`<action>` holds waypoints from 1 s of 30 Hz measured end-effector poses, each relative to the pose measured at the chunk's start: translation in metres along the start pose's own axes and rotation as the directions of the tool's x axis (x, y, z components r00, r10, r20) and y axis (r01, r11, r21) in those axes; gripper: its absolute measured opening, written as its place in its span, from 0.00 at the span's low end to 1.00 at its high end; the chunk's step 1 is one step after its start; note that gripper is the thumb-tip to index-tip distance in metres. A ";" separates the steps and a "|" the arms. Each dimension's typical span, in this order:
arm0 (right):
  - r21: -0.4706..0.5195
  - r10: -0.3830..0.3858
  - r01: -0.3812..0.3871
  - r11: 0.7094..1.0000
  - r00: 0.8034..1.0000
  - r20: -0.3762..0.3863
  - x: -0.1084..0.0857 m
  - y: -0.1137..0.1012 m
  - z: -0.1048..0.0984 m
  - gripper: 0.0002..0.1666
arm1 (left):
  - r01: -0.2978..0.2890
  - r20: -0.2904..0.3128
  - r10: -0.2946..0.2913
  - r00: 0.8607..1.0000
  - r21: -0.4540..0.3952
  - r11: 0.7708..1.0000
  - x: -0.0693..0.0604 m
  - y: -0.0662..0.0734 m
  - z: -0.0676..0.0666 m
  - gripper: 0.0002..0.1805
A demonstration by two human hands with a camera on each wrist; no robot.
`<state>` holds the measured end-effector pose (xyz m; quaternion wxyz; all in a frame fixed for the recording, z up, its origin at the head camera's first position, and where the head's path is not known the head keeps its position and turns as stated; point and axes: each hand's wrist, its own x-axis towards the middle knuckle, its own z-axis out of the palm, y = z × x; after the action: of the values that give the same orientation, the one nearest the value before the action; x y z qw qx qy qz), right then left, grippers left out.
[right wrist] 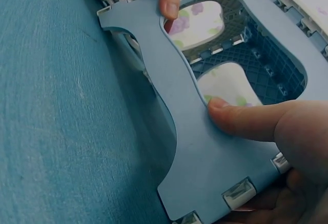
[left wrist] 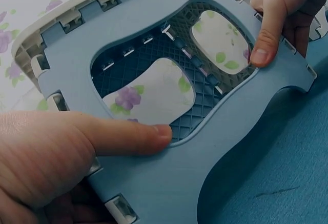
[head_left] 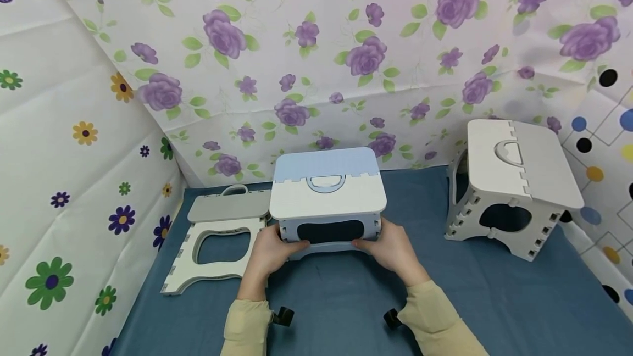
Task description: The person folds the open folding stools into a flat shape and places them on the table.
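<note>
A blue-and-white folding step stool [head_left: 326, 205] stands unfolded at the middle of the table, both hands on its front panel. My left hand [head_left: 269, 251] grips the panel's left edge. In the left wrist view its thumb [left wrist: 136, 138] lies flat across the blue panel to the rim of the cut-out, other fingers partly hidden beyond the edge. My right hand [head_left: 395, 249] holds the right edge likewise. Its thumb [right wrist: 246, 120] presses by the cut-out rim in the right wrist view. Through the opening the stool's ribbed blue inside [right wrist: 261, 62] shows.
Left of the blue stool lies a grey-and-white folding stool [head_left: 227, 271], flattened and partly folded out. At the right another grey-and-white stool [head_left: 489, 177] stands unfolded. A blue cloth [head_left: 336, 312] covers the table. Flowered sheets [head_left: 316, 70] hang behind and at the sides.
</note>
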<state>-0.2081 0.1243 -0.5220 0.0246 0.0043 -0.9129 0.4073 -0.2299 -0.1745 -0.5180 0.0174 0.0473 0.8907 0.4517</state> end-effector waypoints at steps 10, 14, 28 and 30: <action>0.002 -0.007 0.007 1.000 1.000 -0.010 0.003 0.002 0.000 0.42 | -0.003 0.003 0.003 1.000 -0.005 1.000 0.000 0.000 0.000 0.27; -0.006 -0.002 0.002 1.000 1.000 -0.030 0.003 0.003 0.003 0.40 | -0.017 0.006 0.017 1.000 -0.016 1.000 0.000 0.000 0.001 0.26; 0.019 -0.003 0.004 1.000 0.999 -0.050 0.001 0.000 0.005 0.36 | -0.056 -0.008 0.056 0.998 -0.046 0.997 -0.002 -0.001 0.003 0.32; 0.021 -0.006 0.008 1.000 0.999 -0.051 0.001 0.000 0.005 0.35 | -0.063 -0.012 0.062 0.998 -0.041 0.997 -0.002 -0.001 0.004 0.36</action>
<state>-0.2097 0.1210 -0.5255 0.0491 -0.0026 -0.9075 0.4171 -0.2279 -0.1723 -0.5210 -0.0003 0.0724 0.8793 0.4708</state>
